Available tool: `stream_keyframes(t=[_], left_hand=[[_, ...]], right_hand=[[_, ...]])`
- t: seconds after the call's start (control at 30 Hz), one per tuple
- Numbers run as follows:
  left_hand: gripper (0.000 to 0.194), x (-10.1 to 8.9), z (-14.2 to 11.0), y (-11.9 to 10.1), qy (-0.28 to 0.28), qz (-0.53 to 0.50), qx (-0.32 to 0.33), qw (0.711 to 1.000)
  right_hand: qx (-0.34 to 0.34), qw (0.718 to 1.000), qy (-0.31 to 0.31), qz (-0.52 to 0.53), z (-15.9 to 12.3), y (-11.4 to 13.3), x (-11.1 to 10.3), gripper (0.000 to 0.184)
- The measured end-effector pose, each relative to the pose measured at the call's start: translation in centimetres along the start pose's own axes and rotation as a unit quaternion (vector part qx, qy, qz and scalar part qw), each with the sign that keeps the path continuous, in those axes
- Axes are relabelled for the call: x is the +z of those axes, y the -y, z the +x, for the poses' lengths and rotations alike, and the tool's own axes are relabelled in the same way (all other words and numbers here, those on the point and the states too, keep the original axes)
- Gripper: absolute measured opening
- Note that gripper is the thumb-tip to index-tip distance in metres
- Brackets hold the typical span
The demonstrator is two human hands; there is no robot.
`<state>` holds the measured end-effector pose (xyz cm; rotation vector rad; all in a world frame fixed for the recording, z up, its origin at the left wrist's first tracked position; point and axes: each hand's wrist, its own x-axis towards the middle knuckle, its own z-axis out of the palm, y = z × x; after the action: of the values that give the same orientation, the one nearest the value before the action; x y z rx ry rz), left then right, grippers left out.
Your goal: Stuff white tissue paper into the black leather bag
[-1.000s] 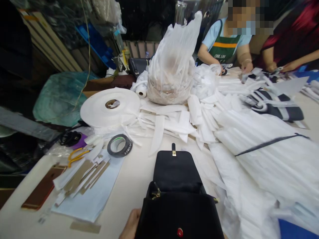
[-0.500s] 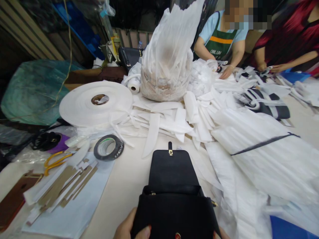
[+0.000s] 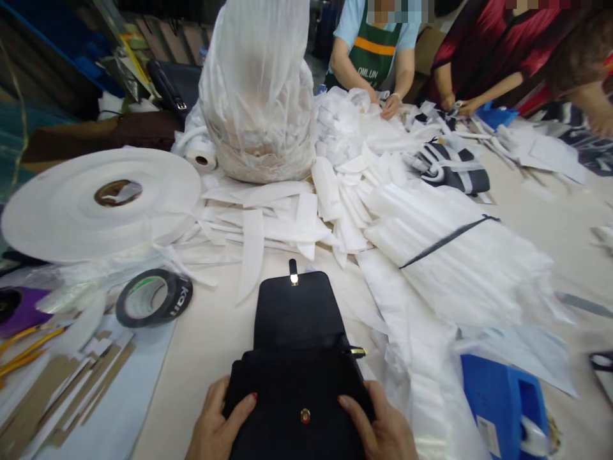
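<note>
Both hands were on the black bag [image 3: 292, 390] now: left hand [image 3: 215, 418] gripping its left side, right hand [image 3: 385, 425] its right, thumbs pressed on the front panel. A second ago only part of the left hand showed clearly and the bag's mouth gaped; by now both hands were well in view and the gap at the top had narrowed. Flap [image 3: 297, 313] stayed thrown back, metal fitting [image 3: 294, 279] at its far end, well apart from the front stud [image 3: 305, 416], so the bag looked steadied but unfastened. Bag was low centre over the table [image 3: 196, 364], white strips [image 3: 251, 246] beyond it, tape roll [image 3: 179, 303] to the left. View had swung right, bringing more of the blue dispenser [image 3: 486, 390] in.
</note>
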<state>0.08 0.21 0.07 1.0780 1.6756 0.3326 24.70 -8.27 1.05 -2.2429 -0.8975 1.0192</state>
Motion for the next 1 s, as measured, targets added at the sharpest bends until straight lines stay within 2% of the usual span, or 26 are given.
stream_keyframes(t=[0.1, 0.17, 0.27, 0.33, 0.43, 0.5, 0.57, 0.67, 0.77, 0.87, 0.93, 1.0], left_hand=[[0.069, 0.2, -0.2, -1.2, 0.025, -0.113, -0.073, 0.991], [0.075, 0.4, -0.6, -1.9, 0.074, -0.220, -0.105, 0.967], [0.072, 0.3, -1.3, -2.4, 0.201, -0.331, -0.161, 0.908], [0.068, 0.1, -1.8, -2.6, 0.234, -0.366, -0.172, 0.884], [0.065, -0.5, -2.8, -3.5, 0.227, -0.391, -0.162, 0.877], [0.063, -1.1, -3.3, -4.4, 0.210, -0.385, -0.159, 0.884], [0.060, -1.6, -3.4, -4.8, 0.184, -0.363, -0.167, 0.898], [0.052, -1.9, -2.9, -3.9, 0.163, -0.337, -0.189, 0.908], [0.042, -2.1, -2.3, -2.2, 0.178, -0.331, -0.204, 0.904], [0.037, -2.4, -2.4, -1.2, 0.202, -0.340, -0.206, 0.895], [0.032, -2.6, -2.7, -0.9, 0.210, -0.351, -0.231, 0.883], [0.030, -2.6, -3.0, -0.8, 0.213, -0.360, -0.277, 0.865]], right_hand=[[-0.074, 0.995, -0.046, -0.040, 0.4, 0.3, -0.6, 0.037], [-0.090, 0.995, -0.047, -0.007, 0.7, 0.3, -0.8, 0.037], [0.007, 0.994, 0.051, 0.098, 1.2, 0.5, -0.8, 0.037], [0.082, 0.974, 0.109, 0.183, 1.2, 0.8, -0.7, 0.038], [0.153, 0.934, 0.134, 0.292, 1.0, 1.5, -0.8, 0.040], [0.168, 0.918, 0.150, 0.326, 0.6, 1.9, -0.7, 0.040], [0.151, 0.921, 0.151, 0.326, 0.4, 1.9, -0.2, 0.039], [0.128, 0.934, 0.136, 0.305, 0.4, 1.5, 1.2, 0.043], [0.119, 0.940, 0.132, 0.292, 0.6, 0.8, 2.2, 0.046], [0.114, 0.944, 0.112, 0.288, 0.2, 0.5, 1.9, 0.042], [0.128, 0.951, 0.063, 0.274, -0.5, 0.5, 1.4, 0.059], [0.173, 0.938, 0.069, 0.292, -1.3, 0.6, 1.2, 0.075]])
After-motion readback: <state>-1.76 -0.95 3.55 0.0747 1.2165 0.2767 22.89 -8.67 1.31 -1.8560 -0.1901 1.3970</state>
